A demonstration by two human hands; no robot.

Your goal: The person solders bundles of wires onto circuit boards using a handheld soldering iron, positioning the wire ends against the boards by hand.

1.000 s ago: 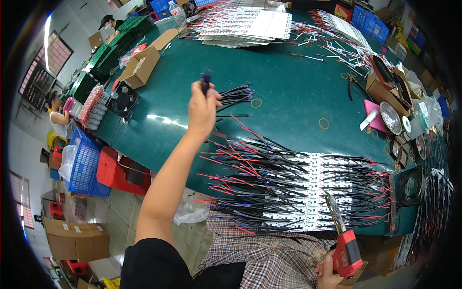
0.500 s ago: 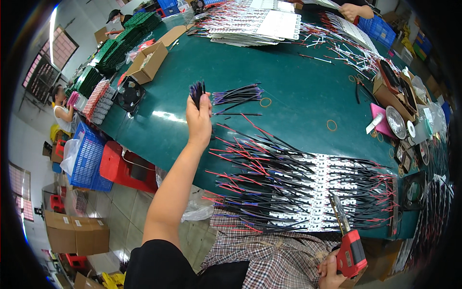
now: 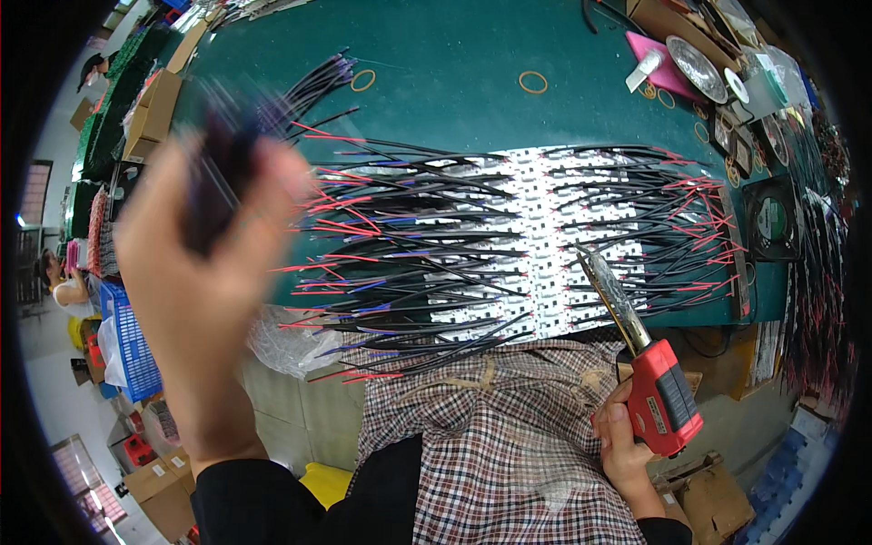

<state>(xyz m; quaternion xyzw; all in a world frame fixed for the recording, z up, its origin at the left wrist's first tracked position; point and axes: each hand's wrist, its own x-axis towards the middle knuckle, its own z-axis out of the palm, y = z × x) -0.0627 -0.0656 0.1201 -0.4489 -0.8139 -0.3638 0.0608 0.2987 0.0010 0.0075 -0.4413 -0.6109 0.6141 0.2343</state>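
Observation:
My left hand [image 3: 195, 272], smeared by motion, is raised at the left and wrapped round a bundle of dark wires [image 3: 213, 186]. Behind it, another bundle of black wires [image 3: 313, 89] with purplish ends lies on the table. In my right hand [image 3: 625, 445], at the table's front edge, is a red soldering gun [image 3: 665, 400]. Its metal tip points up and left over rows of white circuit boards [image 3: 538, 227]. Black wires [image 3: 363, 263] with red and blue ends fan out from both sides of the boards.
Rubber bands [image 3: 533, 83] lie on the green table [image 3: 436, 64]. At right are a metal dish [image 3: 697, 68], a pink pad [image 3: 656, 54] and a small black fan [image 3: 770, 218]. A cardboard box [image 3: 153, 116] stands at far left, above a blue basket [image 3: 132, 341].
My left hand, with its wire bundle, has come nearer the camera and shifted left. The view has turned down toward the boards. My right hand still holds the soldering gun.

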